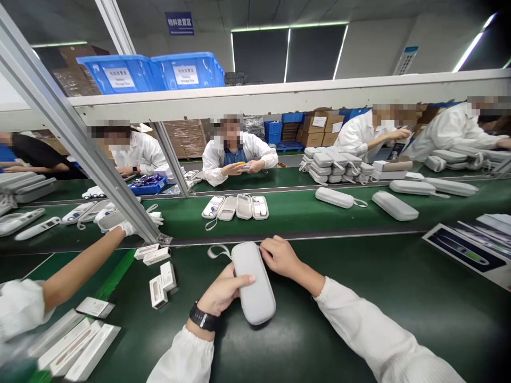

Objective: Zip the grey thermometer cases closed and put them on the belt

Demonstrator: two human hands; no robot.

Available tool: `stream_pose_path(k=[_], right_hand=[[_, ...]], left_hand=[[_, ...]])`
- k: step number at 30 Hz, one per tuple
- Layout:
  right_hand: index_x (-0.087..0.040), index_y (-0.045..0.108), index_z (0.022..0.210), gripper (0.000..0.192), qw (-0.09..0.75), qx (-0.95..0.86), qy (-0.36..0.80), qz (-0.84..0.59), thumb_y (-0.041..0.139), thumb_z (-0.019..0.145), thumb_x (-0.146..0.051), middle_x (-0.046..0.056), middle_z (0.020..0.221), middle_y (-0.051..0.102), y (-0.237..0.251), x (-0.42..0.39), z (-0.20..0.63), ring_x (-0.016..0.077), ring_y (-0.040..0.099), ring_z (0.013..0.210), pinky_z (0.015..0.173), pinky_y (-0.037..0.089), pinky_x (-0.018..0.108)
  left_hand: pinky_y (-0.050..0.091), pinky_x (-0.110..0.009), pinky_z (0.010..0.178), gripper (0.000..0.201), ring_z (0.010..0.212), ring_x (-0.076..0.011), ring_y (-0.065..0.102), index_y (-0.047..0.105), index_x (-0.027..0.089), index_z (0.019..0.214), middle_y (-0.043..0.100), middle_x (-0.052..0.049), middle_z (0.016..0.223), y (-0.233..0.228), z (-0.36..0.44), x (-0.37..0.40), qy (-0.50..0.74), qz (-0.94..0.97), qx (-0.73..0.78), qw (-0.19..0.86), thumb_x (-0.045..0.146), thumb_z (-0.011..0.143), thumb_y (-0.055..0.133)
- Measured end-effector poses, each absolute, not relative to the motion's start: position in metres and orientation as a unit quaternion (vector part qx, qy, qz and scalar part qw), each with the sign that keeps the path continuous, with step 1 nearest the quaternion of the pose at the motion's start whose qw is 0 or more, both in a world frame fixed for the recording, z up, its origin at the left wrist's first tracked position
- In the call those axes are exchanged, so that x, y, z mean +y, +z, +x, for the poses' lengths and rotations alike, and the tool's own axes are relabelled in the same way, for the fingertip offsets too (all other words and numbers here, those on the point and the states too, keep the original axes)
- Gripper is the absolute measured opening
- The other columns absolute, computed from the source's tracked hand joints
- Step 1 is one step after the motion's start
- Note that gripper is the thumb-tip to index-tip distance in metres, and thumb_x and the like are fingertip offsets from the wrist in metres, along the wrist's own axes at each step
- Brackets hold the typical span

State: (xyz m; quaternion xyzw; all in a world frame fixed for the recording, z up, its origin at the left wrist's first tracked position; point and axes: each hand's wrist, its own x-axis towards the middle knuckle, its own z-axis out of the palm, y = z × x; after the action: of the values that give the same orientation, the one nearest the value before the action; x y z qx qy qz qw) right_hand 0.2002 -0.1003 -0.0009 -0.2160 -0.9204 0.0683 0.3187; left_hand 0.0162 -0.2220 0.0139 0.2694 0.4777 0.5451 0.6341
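Note:
A grey zippered case [255,287] with a wrist strap is held over the green worktop, its lid facing up and shut. My left hand [225,290] grips it from the left side, thumb lying across the lid; a black watch is on that wrist. At the upper right edge of the case, my right hand [279,256] has its fingers curled and pinched against the seam. Whatever is between those fingertips, perhaps part of the zipper, is too small to make out. The strap [219,251] loops out at the case's upper left.
Several small white boxes [163,282] and long boxes [82,348] lie left, near a co-worker's reaching arm [85,266]. Ahead, the belt carries open cases [235,207] and closed cases [395,206]. A metal post [91,138] rises at left; printed cartons [471,252] lie right.

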Motion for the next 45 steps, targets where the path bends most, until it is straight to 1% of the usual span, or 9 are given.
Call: stream_pose_path(k=[4,10,17,27,31,33,35,39,45], right_hand=[[-0.019,0.055,0.077,0.025,0.335,-0.927,0.064,-0.158,0.042,0.098,-0.018,-0.001,0.067,0.056,0.011,-0.097,0.210,0.0134,0.042,0.059,0.067,0.029,0.030],[-0.020,0.048,0.071,0.023,0.357,-0.915,0.088,-0.168,0.043,0.093,-0.014,-0.003,0.063,0.049,0.030,-0.115,0.218,0.0127,0.035,0.057,0.066,0.029,0.029],[-0.020,0.048,0.069,0.019,0.299,-0.945,0.062,-0.118,0.049,0.088,-0.017,-0.004,0.064,0.050,0.043,-0.137,0.220,0.0125,0.028,0.056,0.066,0.028,0.030],[-0.019,0.048,0.068,0.022,0.317,-0.936,0.042,-0.148,0.046,0.088,-0.012,-0.005,0.062,0.046,0.049,-0.117,0.229,0.0125,0.024,0.056,0.069,0.027,0.030],[-0.019,0.049,0.068,0.022,0.335,-0.931,-0.007,-0.145,0.047,0.088,-0.013,-0.004,0.061,0.045,0.053,-0.132,0.228,0.0127,0.027,0.057,0.068,0.026,0.031],[-0.019,0.049,0.067,0.023,0.349,-0.926,-0.042,-0.135,0.048,0.089,-0.015,-0.004,0.060,0.044,0.055,-0.140,0.227,0.0131,0.028,0.057,0.066,0.026,0.032],[-0.019,0.050,0.065,0.024,0.367,-0.916,-0.079,-0.139,0.049,0.089,-0.015,-0.004,0.059,0.043,0.055,-0.146,0.226,0.0134,0.027,0.057,0.064,0.025,0.033],[-0.019,0.049,0.062,0.026,0.388,-0.897,-0.133,-0.167,0.049,0.087,-0.013,-0.003,0.056,0.042,0.057,-0.155,0.224,0.0136,0.028,0.056,0.062,0.023,0.033],[-0.019,0.048,0.062,0.027,0.350,-0.913,-0.140,-0.154,0.048,0.088,-0.014,-0.003,0.056,0.042,0.069,-0.154,0.228,0.0133,0.027,0.054,0.062,0.023,0.033]], left_hand=[[0.054,-0.031,0.073,0.061,0.082,-0.0221,0.069,0.064,0.013,0.114,0.072,-0.009,0.097,0.011,0.009,-0.228,0.496,0.320,0.455,0.667,0.023,0.059,0.090],[0.054,-0.039,0.076,0.060,0.085,-0.0290,0.071,0.061,0.015,0.115,0.074,-0.012,0.097,0.009,0.009,-0.230,0.500,0.328,0.410,0.689,0.028,0.062,0.087],[0.057,-0.040,0.075,0.049,0.083,-0.0316,0.073,0.059,0.013,0.115,0.076,-0.013,0.092,0.014,0.011,-0.232,0.544,0.300,0.389,0.680,0.032,0.073,0.076],[0.056,-0.040,0.073,0.065,0.087,-0.0327,0.072,0.054,0.015,0.124,0.075,-0.015,0.097,0.014,0.001,-0.236,0.432,0.384,0.359,0.733,0.038,0.070,0.081],[0.053,-0.037,0.079,0.066,0.095,-0.0303,0.068,0.057,0.015,0.123,0.072,-0.012,0.104,0.013,0.000,-0.235,0.458,0.426,0.408,0.665,0.036,0.066,0.085],[0.052,-0.037,0.081,0.075,0.097,-0.0300,0.066,0.056,0.016,0.126,0.070,-0.012,0.109,0.013,0.005,-0.233,0.476,0.476,0.420,0.609,0.041,0.063,0.087],[0.052,-0.040,0.085,0.088,0.101,-0.0308,0.064,0.049,0.018,0.135,0.066,-0.012,0.117,0.014,0.015,-0.232,0.515,0.508,0.434,0.537,0.046,0.061,0.089],[0.048,-0.045,0.097,0.108,0.115,-0.0317,0.059,0.032,0.024,0.146,0.056,-0.013,0.131,0.011,0.041,-0.232,0.581,0.504,0.503,0.395,0.039,0.058,0.092],[0.048,-0.047,0.099,0.094,0.118,-0.0327,0.058,0.034,0.021,0.144,0.054,-0.015,0.136,0.007,0.057,-0.234,0.549,0.529,0.550,0.340,0.035,0.067,0.086]])
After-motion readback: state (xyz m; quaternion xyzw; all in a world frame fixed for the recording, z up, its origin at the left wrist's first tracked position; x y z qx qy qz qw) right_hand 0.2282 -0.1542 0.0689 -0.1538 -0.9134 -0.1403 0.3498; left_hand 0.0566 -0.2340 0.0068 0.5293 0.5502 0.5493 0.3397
